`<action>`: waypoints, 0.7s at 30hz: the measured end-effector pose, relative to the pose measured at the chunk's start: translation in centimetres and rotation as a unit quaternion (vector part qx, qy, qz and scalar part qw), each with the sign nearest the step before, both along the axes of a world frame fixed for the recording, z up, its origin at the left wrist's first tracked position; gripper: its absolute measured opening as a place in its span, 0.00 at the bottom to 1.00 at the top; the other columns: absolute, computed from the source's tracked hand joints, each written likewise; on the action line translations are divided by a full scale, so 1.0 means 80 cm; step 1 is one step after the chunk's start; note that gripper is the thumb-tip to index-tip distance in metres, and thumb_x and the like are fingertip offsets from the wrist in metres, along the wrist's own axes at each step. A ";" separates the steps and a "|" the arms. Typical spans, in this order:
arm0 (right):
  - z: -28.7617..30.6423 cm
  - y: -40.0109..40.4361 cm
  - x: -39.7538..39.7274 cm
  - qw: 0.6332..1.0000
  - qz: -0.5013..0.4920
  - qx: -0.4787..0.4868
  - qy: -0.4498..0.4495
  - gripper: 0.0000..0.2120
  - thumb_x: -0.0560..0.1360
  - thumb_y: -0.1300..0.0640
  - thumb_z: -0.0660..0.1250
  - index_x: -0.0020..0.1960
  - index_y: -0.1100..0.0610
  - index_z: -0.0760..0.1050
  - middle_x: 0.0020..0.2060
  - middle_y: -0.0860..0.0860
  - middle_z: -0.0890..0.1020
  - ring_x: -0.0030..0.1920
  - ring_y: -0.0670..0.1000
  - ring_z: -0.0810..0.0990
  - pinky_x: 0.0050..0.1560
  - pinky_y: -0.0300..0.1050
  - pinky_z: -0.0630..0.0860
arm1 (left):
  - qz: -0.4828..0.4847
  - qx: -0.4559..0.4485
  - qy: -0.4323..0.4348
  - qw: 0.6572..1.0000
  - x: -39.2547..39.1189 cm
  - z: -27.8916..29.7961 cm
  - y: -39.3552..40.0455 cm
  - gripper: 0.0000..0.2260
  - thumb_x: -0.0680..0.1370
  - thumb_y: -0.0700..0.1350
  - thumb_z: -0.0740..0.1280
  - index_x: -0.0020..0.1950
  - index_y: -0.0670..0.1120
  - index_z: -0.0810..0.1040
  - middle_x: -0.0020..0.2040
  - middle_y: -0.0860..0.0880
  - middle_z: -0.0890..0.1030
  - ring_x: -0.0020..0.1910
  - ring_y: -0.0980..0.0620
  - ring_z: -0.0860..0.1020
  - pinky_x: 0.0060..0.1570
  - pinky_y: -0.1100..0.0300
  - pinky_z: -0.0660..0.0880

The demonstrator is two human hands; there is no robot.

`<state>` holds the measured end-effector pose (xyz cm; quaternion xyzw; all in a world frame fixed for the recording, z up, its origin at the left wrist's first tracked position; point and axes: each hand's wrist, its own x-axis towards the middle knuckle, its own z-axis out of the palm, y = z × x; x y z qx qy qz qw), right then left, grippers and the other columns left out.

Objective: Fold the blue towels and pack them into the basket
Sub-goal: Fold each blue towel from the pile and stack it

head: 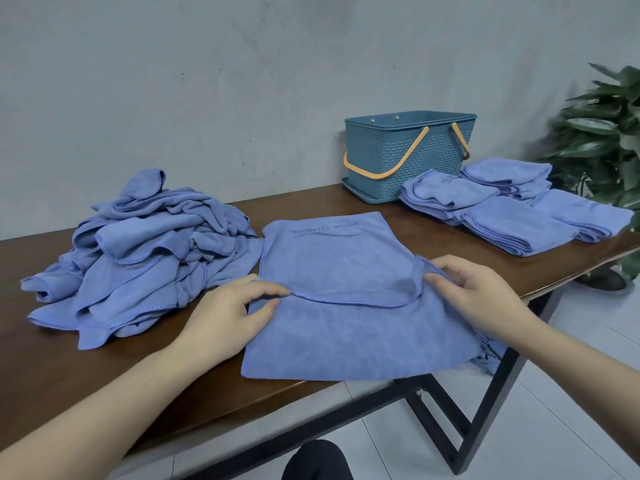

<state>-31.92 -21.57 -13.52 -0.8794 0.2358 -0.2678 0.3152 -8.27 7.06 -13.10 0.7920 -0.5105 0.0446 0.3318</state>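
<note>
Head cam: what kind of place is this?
Probably a plain indoor workroom set up for folding: a wooden table against a bare grey wall, tiled floor, potted plant at the right.

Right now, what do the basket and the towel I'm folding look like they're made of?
The basket looks like moulded plastic: matte teal walls with a pressed weave pattern and smooth orange handles. The towel looks like soft microfibre or terry, though I can't be sure: fuzzy matte nap, stitched hem, limp drape.
</note>
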 end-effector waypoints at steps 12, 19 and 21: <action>0.084 -0.030 0.060 0.931 -0.007 0.334 -0.150 0.08 0.83 0.57 0.62 0.54 0.56 0.80 0.50 0.56 0.86 0.48 0.55 0.84 0.54 0.53 0.78 | 0.028 -0.183 0.381 0.906 0.039 0.077 -0.078 0.19 0.81 0.35 0.64 0.59 0.58 0.82 0.58 0.49 0.84 0.54 0.47 0.83 0.55 0.47 0.81; 0.102 -0.110 0.176 0.955 -0.028 0.284 -0.075 0.07 0.83 0.56 0.62 0.52 0.56 0.78 0.45 0.54 0.84 0.42 0.52 0.82 0.45 0.48 0.77 | 0.097 -0.151 0.340 0.923 0.124 0.097 -0.150 0.23 0.78 0.29 0.60 0.65 0.52 0.77 0.47 0.46 0.83 0.32 0.55 0.80 0.29 0.62 0.76; 0.090 -0.133 0.211 0.969 -0.034 0.242 -0.047 0.07 0.82 0.56 0.63 0.49 0.57 0.77 0.43 0.53 0.83 0.41 0.52 0.80 0.44 0.48 0.75 | 0.127 -0.125 0.314 0.933 0.152 0.084 -0.169 0.24 0.77 0.29 0.58 0.66 0.49 0.78 0.51 0.48 0.83 0.38 0.52 0.81 0.33 0.63 0.78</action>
